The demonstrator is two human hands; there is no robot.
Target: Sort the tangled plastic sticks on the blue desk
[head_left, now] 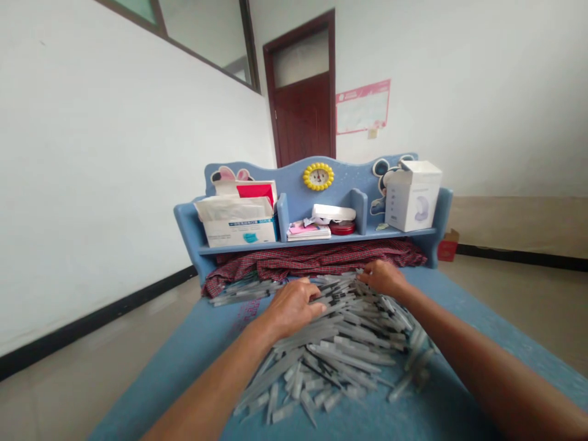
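A large loose heap of slim, pen-like translucent sticks, several with dark parts, lies across the blue tabletop. My left hand rests over the heap's left side, its thumb and fingers apart and curved; what lies under the palm is hidden. At the heap's far edge, my right hand has its fingertips pinched together on the end of a pale stick. A smaller bunch of similar sticks lies to the left of my left hand, roughly lined up.
Behind the heap, a red checked cloth is bunched beneath a blue shelf. On it stand a mask box, papers, a red round tin and a white box. A yellow flower-shaped clock is on the backboard.
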